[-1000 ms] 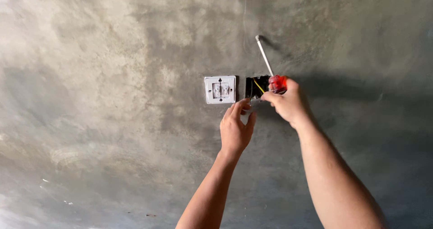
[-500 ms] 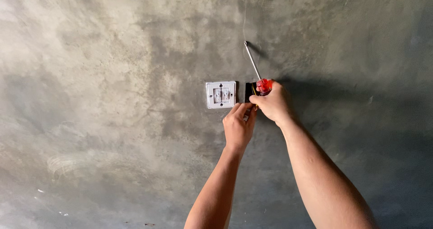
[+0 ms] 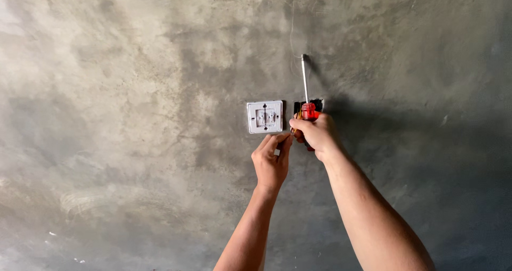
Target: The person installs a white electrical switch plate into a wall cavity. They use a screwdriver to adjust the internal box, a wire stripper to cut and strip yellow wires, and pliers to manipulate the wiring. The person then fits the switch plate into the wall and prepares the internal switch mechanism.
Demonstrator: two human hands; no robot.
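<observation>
Here, both forearms are reaching up toward a rough grey plastered wall (image 3: 133,89). The left hand (image 3: 271,161) is curling its fingers just below the white square switch plate (image 3: 265,117); whether they are pinching anything small cannot be told. The right hand (image 3: 316,135) is clenching around the red handle of a screwdriver (image 3: 305,97), whose thin metal shaft is pointing upward, tilted slightly left, against the wall. Just behind that hand, a dark opening (image 3: 314,105) is showing in the plaster, just beside the plate's right edge. The plate itself is sitting flat on the wall, with small dark markings around its centre.
</observation>
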